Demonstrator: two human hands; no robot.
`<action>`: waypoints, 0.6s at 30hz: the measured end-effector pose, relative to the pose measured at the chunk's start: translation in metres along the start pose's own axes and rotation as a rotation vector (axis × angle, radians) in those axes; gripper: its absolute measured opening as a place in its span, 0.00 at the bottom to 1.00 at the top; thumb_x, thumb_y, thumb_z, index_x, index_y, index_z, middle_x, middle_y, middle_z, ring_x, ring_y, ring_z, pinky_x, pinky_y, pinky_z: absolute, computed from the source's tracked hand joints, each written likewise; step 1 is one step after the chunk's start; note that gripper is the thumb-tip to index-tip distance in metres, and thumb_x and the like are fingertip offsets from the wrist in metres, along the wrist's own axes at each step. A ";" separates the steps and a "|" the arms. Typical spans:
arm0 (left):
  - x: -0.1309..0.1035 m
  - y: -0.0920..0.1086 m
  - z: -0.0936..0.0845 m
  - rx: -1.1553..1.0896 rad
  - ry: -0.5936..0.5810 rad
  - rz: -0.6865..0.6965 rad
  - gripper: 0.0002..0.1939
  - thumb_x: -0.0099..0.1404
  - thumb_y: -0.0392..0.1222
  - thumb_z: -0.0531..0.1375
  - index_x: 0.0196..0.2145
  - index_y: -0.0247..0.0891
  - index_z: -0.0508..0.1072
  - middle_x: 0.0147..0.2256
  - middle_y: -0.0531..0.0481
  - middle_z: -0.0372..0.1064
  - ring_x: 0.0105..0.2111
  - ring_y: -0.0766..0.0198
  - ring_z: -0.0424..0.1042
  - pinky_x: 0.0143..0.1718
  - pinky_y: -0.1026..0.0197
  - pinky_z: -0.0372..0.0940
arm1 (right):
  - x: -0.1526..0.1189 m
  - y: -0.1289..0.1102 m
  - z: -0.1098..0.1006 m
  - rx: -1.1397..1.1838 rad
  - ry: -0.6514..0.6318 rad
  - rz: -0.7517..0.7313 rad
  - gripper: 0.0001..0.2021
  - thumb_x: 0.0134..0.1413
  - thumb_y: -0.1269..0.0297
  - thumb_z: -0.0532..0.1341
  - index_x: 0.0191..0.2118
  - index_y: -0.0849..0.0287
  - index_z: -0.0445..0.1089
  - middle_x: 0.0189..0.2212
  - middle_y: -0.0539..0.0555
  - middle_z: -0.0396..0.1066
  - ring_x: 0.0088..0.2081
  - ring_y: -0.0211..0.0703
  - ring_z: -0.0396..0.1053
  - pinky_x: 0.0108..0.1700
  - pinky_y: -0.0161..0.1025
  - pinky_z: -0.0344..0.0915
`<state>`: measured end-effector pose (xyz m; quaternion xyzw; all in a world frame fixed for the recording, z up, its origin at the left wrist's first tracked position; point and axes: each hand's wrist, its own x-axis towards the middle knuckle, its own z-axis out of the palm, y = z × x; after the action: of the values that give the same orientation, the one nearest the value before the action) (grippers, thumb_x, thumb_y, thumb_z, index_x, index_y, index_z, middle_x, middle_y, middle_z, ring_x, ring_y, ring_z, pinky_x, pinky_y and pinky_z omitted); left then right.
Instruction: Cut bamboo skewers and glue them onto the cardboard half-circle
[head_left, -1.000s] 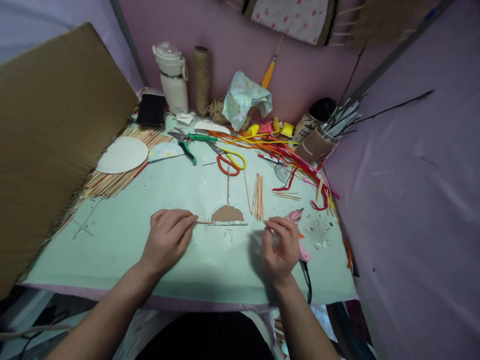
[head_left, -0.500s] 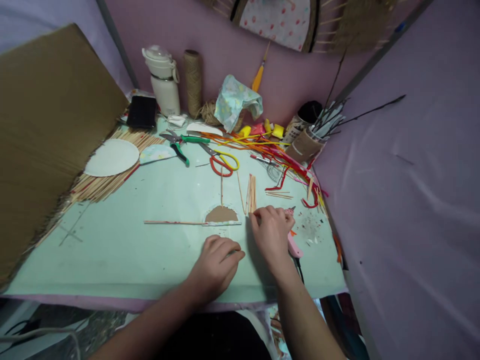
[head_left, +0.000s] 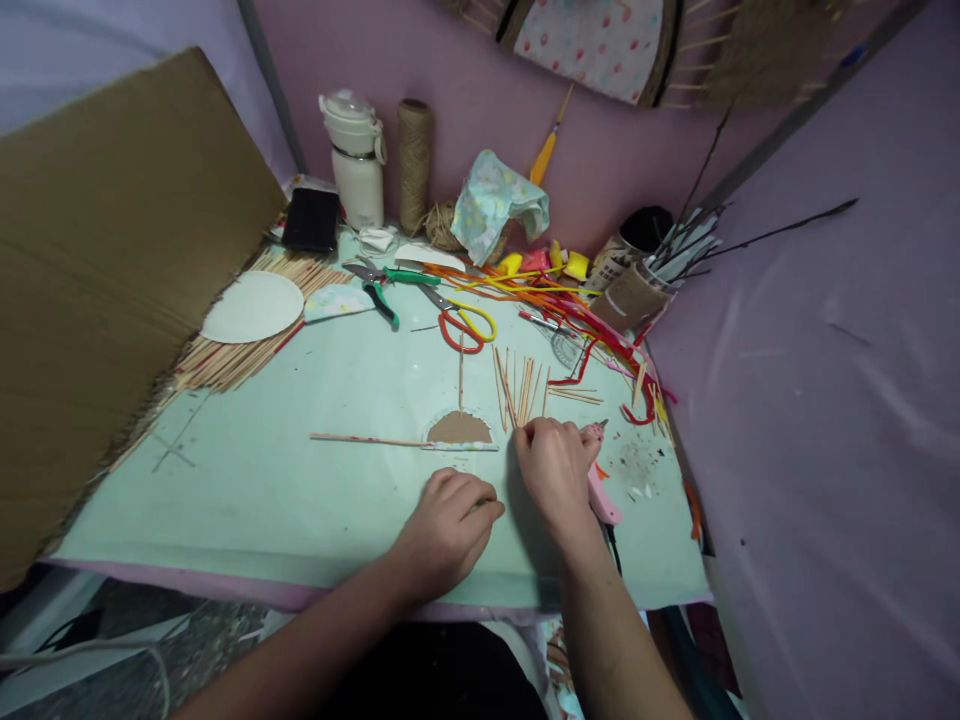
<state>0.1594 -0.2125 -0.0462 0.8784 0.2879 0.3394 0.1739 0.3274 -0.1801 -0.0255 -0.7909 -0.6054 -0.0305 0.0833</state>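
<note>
Covering the near ends of sticks point(head_left: 523, 390) toward the right edge of the worktop point(head_left: 262, 500), the right hand point(head_left: 556, 462) hides any pinch; left hand point(head_left: 452, 522), loosely curled near the front edge, shows nothing held. Sticks judged light, stiff, snappable; grip mid-length.

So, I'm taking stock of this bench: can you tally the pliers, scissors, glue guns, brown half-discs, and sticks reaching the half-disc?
Pliers: 1
Scissors: 1
Glue gun, partly hidden: 1
Brown half-disc: 1
Sticks reaching it, the left stick and the far-side stick: 2
Total: 6
</note>
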 end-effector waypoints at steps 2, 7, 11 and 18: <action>-0.001 0.000 0.000 -0.003 0.012 0.002 0.11 0.64 0.28 0.54 0.39 0.36 0.72 0.34 0.46 0.72 0.35 0.60 0.68 0.40 0.54 0.59 | -0.001 0.000 -0.003 0.030 -0.008 0.025 0.12 0.57 0.69 0.56 0.24 0.58 0.69 0.26 0.59 0.74 0.34 0.54 0.66 0.40 0.48 0.49; -0.001 0.000 0.002 -0.125 0.048 -0.093 0.11 0.66 0.30 0.54 0.43 0.37 0.72 0.36 0.46 0.73 0.38 0.60 0.69 0.41 0.55 0.61 | -0.011 0.006 -0.018 0.151 0.016 0.060 0.11 0.59 0.66 0.54 0.26 0.59 0.68 0.28 0.56 0.74 0.37 0.53 0.65 0.42 0.46 0.48; 0.012 0.000 -0.004 -0.491 0.103 -0.487 0.13 0.68 0.39 0.55 0.48 0.37 0.71 0.38 0.46 0.73 0.37 0.62 0.70 0.39 0.60 0.64 | -0.030 0.007 -0.032 0.474 -0.022 -0.061 0.08 0.59 0.65 0.57 0.28 0.58 0.67 0.28 0.51 0.71 0.36 0.46 0.65 0.42 0.43 0.50; 0.020 0.002 -0.011 -0.863 0.146 -0.737 0.10 0.66 0.43 0.57 0.31 0.36 0.73 0.23 0.54 0.67 0.25 0.69 0.67 0.29 0.66 0.62 | -0.058 0.010 -0.046 0.745 -0.303 -0.282 0.09 0.62 0.66 0.57 0.29 0.57 0.64 0.28 0.48 0.68 0.34 0.41 0.65 0.42 0.40 0.54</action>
<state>0.1650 -0.2001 -0.0275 0.5438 0.4217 0.4029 0.6034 0.3237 -0.2453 0.0105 -0.6117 -0.6828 0.2958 0.2685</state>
